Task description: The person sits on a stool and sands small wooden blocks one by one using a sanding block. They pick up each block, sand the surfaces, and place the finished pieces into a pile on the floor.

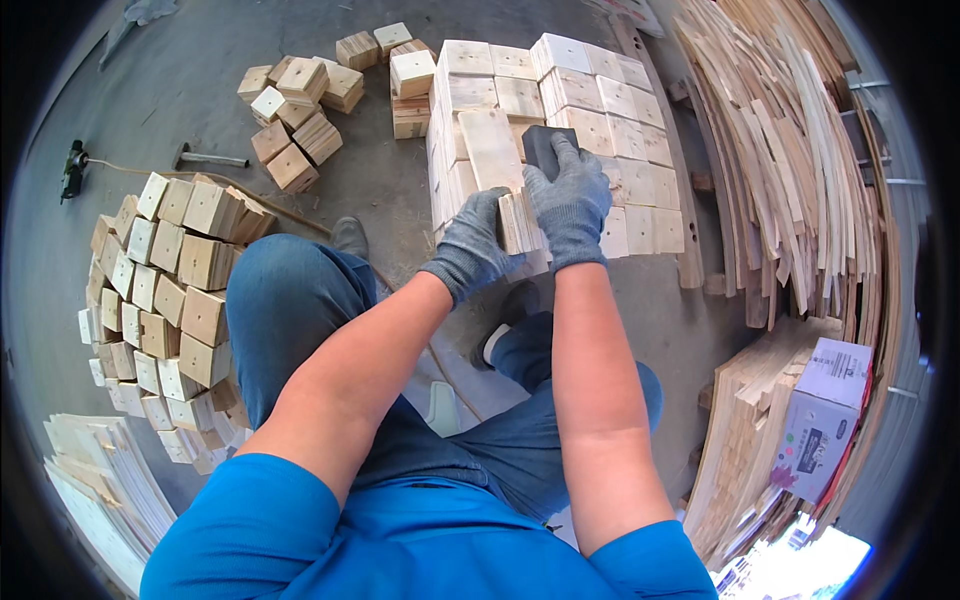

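Observation:
My left hand [468, 243], in a grey knitted glove, grips the near end of a pale wooden block [493, 150], thumb along its side. The layered end of this block faces me. In my right hand [575, 200], gloved alike, is a dark grey rectangular block [541, 150], with my fingers over its top; its underside is hidden. Both hands are over the near side of a neat stack of wooden blocks [610, 95]. Whether the held block rests on that stack, I cannot tell.
More wooden blocks [165, 260] are stacked at my left, and a loose heap [297, 95] lies farther ahead. A hammer [215, 160] and a dark tool [73, 170] with a hose lie on the floor. Long wood strips [780, 150] and a cardboard box [822, 420] stand right.

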`<state>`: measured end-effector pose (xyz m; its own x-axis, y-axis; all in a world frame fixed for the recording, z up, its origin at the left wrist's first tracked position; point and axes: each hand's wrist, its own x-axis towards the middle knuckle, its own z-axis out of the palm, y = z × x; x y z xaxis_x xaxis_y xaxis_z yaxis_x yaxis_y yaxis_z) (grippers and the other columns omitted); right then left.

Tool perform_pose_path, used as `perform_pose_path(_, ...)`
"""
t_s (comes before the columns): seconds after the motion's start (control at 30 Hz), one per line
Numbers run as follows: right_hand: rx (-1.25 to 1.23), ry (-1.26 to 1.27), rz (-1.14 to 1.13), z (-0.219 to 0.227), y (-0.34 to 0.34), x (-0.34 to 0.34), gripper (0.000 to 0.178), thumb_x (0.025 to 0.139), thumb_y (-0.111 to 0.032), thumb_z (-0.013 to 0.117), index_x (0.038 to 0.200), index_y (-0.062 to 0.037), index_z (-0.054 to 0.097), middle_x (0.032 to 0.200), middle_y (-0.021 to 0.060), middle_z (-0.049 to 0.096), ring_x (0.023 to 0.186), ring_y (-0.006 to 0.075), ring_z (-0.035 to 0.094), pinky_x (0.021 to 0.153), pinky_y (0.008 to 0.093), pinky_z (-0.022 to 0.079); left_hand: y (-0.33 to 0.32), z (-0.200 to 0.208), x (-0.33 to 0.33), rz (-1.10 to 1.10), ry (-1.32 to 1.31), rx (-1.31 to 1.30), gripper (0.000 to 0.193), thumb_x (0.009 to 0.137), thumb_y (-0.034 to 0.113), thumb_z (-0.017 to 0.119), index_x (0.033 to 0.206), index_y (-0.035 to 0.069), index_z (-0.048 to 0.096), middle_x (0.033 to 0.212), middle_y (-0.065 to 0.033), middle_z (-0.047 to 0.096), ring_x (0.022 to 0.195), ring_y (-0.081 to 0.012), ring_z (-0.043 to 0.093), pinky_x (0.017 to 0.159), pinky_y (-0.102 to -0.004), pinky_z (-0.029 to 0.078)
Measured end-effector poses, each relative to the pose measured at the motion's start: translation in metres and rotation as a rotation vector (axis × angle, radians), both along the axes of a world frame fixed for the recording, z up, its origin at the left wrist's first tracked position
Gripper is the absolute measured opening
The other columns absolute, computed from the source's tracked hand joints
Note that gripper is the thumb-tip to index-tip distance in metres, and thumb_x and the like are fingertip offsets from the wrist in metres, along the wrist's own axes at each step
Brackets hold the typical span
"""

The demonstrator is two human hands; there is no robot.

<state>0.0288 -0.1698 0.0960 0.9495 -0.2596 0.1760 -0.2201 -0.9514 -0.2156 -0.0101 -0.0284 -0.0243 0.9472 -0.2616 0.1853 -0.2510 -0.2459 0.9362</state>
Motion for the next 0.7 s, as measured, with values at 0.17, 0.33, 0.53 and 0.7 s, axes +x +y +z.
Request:
perform_pose_path(0.17,0.014,-0.036,0.021,0.0,0.015,-0.066,0.071,0.087,-0.038,0.084,0.152,-0.0174,0.062,0.145,0.0259,0.059,0.127,0.0472,0.062,0.108,0.058,0.05,0.005,0.002,0.001,0.023,-0.053,0.051,0.094,0.069,0.03,0.098,0.145,0.005,0.05,0.135,-0.0218,0.058,0.127,-0.039,0.06,0.113,-0.0444,0.05)
perform_pose_path(0.33,0.041,-0.063,0.041,-0.01,0.022,-0.153,0.073,0.087,-0.037,0.085,0.153,-0.0174,0.061,0.15,0.0291,0.054,0.131,0.0496,0.056,0.11,0.0603,0.046,0.003,-0.001,0.005,-0.001,-0.052,0.078,0.094,0.068,0.032,0.096,0.146,0.004,0.051,0.134,-0.0254,0.058,0.129,-0.0448,0.057,0.117,-0.0472,0.047)
perform_pose_path(0.53,0.074,-0.045,0.0,-0.005,0.022,-0.144,0.071,0.086,-0.035,0.087,0.15,-0.0144,0.064,0.149,0.0274,0.058,0.133,0.0478,0.056,0.116,0.0563,0.045,0.003,0.0,0.002,0.017,-0.079,0.083,0.092,0.07,0.03,0.098,0.146,0.005,0.051,0.133,-0.023,0.059,0.127,-0.0413,0.059,0.115,-0.0444,0.048)
perform_pose_path(0.7,0.029,-0.013,0.014,-0.005,-0.004,-0.05,0.068,0.086,-0.038,0.083,0.149,-0.0185,0.065,0.146,0.0257,0.06,0.128,0.0455,0.062,0.109,0.0562,0.051,0.001,-0.004,0.001,0.035,-0.061,0.031,0.094,0.068,0.029,0.098,0.145,0.005,0.051,0.132,-0.022,0.059,0.124,-0.0404,0.06,0.113,-0.0446,0.05)
